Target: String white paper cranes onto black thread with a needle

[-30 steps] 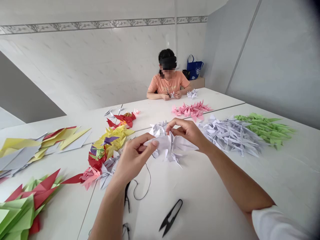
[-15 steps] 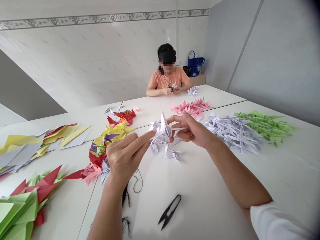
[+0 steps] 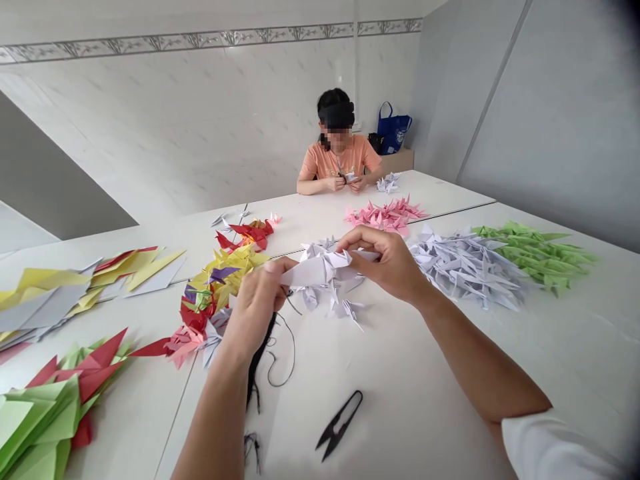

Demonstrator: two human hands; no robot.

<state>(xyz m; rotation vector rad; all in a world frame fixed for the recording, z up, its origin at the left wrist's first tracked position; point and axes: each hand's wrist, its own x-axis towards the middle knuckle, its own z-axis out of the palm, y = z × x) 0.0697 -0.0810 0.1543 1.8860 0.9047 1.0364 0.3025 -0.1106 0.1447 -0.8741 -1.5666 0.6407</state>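
Observation:
A white origami crane (image 3: 305, 271) is stretched between my two hands, its broad wings level. My left hand (image 3: 257, 303) pinches the end of its left wing between thumb and fingers. On the opposite side my right hand (image 3: 385, 263) grips it, thumb below and fingers above, partly hiding that wing. Behind and beneath lies a small heap of white paper cranes (image 3: 310, 298), with one loose crane (image 3: 353, 311) at its front. Black thread (image 3: 293, 347) trails over the table below my left hand.
Black thread snips (image 3: 340, 425) lie in front of me. White cranes (image 3: 463, 267) and green cranes (image 3: 543, 257) are piled right, pink ones (image 3: 385, 215) farther back. Coloured cranes (image 3: 227, 267) and folded papers (image 3: 40, 420) lie left. A person (image 3: 340, 157) holding scissors sits opposite.
The crane's wings, upright and closer together before, are now spread flat. My left hand has moved right from the crane's tip to its wing end, and my right hand has turned over.

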